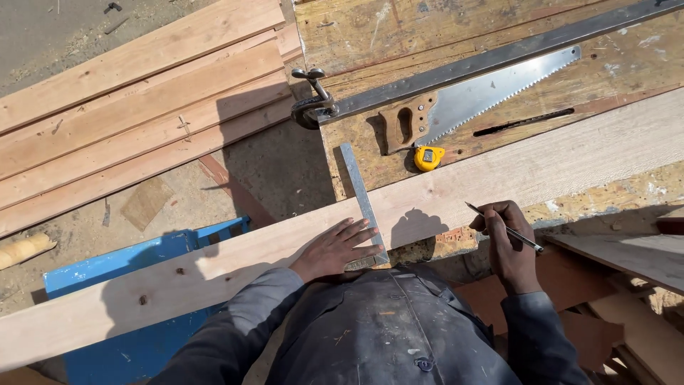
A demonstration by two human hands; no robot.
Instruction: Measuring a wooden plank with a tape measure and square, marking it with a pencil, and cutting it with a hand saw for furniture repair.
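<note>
Across the worn plywood bench [370,36], your left hand [338,248] lies flat, pinning the grey steel square [362,199] crosswise on the long pale timber board [499,178], while your right hand [507,239], just beside, grips a pencil [502,227].

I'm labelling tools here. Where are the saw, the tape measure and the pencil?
saw [491,93], head view, middle of the blade
tape measure [429,158], head view, yellow case
pencil [507,229], head view, shaft in the right hand [509,246]

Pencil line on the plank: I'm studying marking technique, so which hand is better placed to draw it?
Probably the right hand: it holds the pencil beside the square, which the left hand pins on the plank.
</note>
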